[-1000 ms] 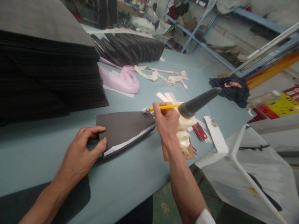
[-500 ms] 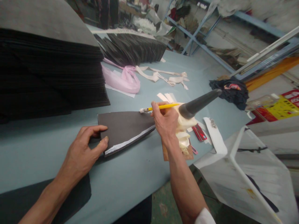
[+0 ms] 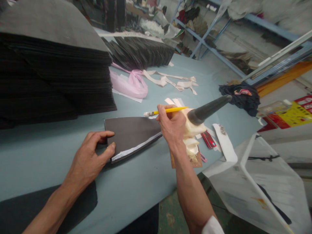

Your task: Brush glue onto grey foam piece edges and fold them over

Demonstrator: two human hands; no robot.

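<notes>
A small stack of dark cut fabric pieces (image 3: 130, 131) with a white underside edge lies on the pale blue table (image 3: 136, 182). My left hand (image 3: 91, 157) pinches the stack's near left corner between thumb and fingers. My right hand (image 3: 172, 126) is closed around a yellow pencil (image 3: 168, 110), which points left over the stack's far right end. Just right of that hand stands a dark cone-shaped tool (image 3: 207, 109) on a cream lump (image 3: 192, 130).
A tall pile of black fabric sheets (image 3: 53, 74) fills the left. Fanned dark pieces (image 3: 141, 52), a pink plastic bag (image 3: 129, 85) and white strips (image 3: 170, 79) lie further back. A dark cloth bundle (image 3: 241, 97) and a red card (image 3: 208, 138) sit right. The table edge runs near my right forearm.
Both hands hold the same grip and place. The view has shifted slightly, and the pencil tip has crept a little to the left.
</notes>
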